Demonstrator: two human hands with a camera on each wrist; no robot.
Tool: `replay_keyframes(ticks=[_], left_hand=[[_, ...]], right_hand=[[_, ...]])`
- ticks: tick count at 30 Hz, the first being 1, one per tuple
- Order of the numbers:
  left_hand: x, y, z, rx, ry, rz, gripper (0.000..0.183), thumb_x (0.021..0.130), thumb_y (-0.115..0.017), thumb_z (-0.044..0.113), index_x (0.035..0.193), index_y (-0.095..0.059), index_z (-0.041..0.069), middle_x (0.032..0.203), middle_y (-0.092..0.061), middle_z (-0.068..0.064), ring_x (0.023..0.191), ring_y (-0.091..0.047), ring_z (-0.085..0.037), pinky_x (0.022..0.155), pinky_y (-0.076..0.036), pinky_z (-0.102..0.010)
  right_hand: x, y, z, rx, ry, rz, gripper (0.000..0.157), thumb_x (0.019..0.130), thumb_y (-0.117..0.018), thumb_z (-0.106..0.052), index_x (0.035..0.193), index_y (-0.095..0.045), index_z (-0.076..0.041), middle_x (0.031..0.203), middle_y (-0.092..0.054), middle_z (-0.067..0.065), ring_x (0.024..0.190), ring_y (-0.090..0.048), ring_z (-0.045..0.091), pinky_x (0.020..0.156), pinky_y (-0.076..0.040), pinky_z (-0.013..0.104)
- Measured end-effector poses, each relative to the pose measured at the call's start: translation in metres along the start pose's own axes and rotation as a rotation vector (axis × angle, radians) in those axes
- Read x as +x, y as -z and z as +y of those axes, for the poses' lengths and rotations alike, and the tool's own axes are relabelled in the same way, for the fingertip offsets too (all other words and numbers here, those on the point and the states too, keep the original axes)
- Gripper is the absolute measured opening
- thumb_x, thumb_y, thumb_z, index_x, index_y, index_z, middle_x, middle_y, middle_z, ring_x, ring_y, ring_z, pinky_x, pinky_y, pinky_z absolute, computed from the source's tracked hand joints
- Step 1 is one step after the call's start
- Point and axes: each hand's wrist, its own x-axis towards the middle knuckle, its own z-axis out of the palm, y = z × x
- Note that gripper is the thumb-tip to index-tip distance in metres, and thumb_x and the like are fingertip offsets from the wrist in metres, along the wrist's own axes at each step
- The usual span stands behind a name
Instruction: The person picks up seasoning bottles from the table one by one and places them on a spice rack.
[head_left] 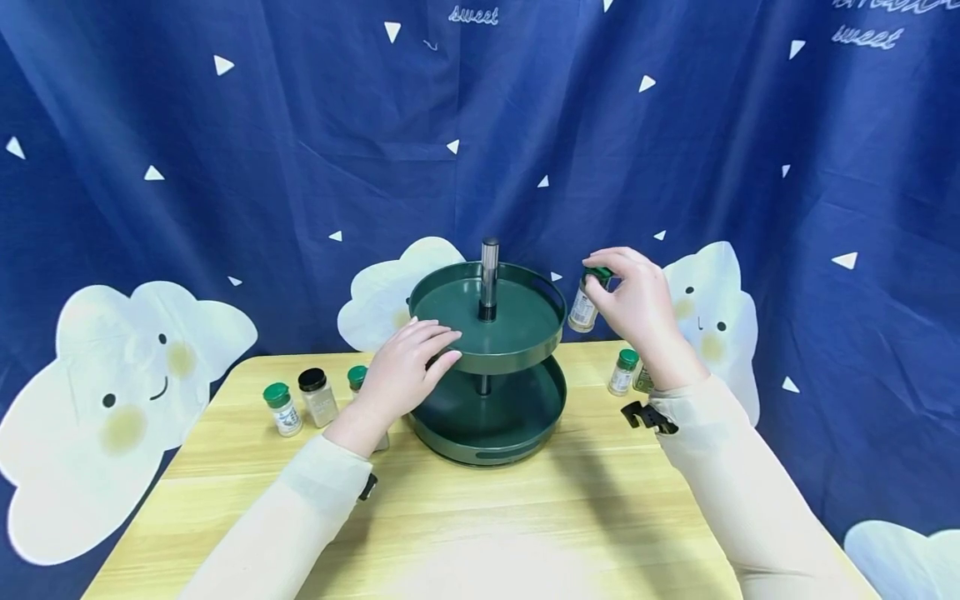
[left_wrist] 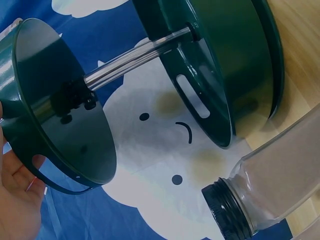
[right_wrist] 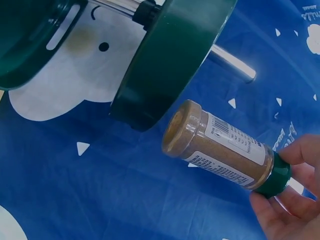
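Green-capped jar [head_left: 582,312] hangs below the right hand [head_left: 636,302], pinched by its cap [right_wrist: 275,175]. Left hand [head_left: 401,367], relaxed, touches the upper tray [head_left: 517,361].

The camera on my head looks forward and down across the counter [head_left: 450,508], far enough back to hold my left hand [head_left: 405,367], my right hand [head_left: 637,304], the whole two-tier stand [head_left: 491,364] and the blue curtain [head_left: 495,100] behind. My left wrist's view is closer and shows the stand sideways, a black-capped jar [left_wrist: 285,175] nearest the lens. My right wrist's faces the green-capped bottle [right_wrist: 230,145] close up. Both wrist views share the stand, though the right one crops the lower tray [right_wrist: 25,40], so I can't judge its distance well.
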Motion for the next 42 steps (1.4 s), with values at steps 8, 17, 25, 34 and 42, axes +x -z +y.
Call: replay_keyframes(ticks=[8, 17, 25, 34, 42], left_hand=[[0.003, 0.000, 0.002, -0.005, -0.006, -0.001, 0.043, 0.102, -0.055, 0.044, 0.135, -0.065, 0.019, 0.136, -0.063, -0.001, 0.137, -0.048, -0.023, 0.121, -0.026, -0.043], [0.002, 0.000, 0.002, -0.002, 0.011, -0.007, 0.042, 0.102, -0.056, 0.043, 0.136, -0.065, 0.019, 0.137, -0.062, -0.001, 0.137, -0.047, -0.022, 0.122, -0.025, -0.042], [0.001, -0.001, 0.001, -0.003, 0.001, 0.002, 0.043, 0.102, -0.056, 0.044, 0.135, -0.065, 0.019, 0.137, -0.062, -0.002, 0.137, -0.047, -0.023, 0.122, -0.025, -0.042], [0.000, -0.001, 0.000, -0.005, -0.003, 0.014, 0.042, 0.102, -0.056, 0.042, 0.135, -0.065, 0.018, 0.136, -0.063, -0.002, 0.136, -0.048, -0.023, 0.121, -0.026, -0.043], [-0.001, -0.002, 0.000, -0.008, 0.002, 0.014, 0.042, 0.101, -0.057, 0.042, 0.135, -0.065, 0.018, 0.135, -0.063, -0.002, 0.136, -0.048, -0.023, 0.120, -0.027, -0.045]], right_hand=[[0.008, 0.000, 0.000, -0.001, -0.001, 0.015, 0.019, 0.090, -0.066, -0.007, 0.105, -0.077, -0.004, 0.112, -0.072, 0.010, 0.102, -0.067, 0.028, 0.082, -0.055, 0.044], [0.021, -0.006, -0.007, 0.023, -0.008, -0.010, 0.021, 0.091, -0.065, -0.010, 0.107, -0.077, -0.005, 0.114, -0.071, 0.010, 0.102, -0.066, 0.028, 0.085, -0.055, 0.044], [0.030, -0.017, -0.013, 0.044, 0.005, -0.027, 0.021, 0.091, -0.066, -0.011, 0.108, -0.077, -0.005, 0.116, -0.071, 0.009, 0.102, -0.066, 0.028, 0.086, -0.055, 0.044], [0.035, -0.034, -0.014, 0.042, -0.010, -0.072, 0.022, 0.092, -0.066, -0.013, 0.110, -0.077, -0.008, 0.118, -0.070, 0.007, 0.101, -0.065, 0.026, 0.084, -0.055, 0.042], [0.034, -0.053, -0.011, 0.041, 0.002, -0.066, 0.022, 0.092, -0.066, -0.013, 0.110, -0.077, -0.008, 0.118, -0.070, 0.007, 0.102, -0.065, 0.026, 0.083, -0.054, 0.041]])
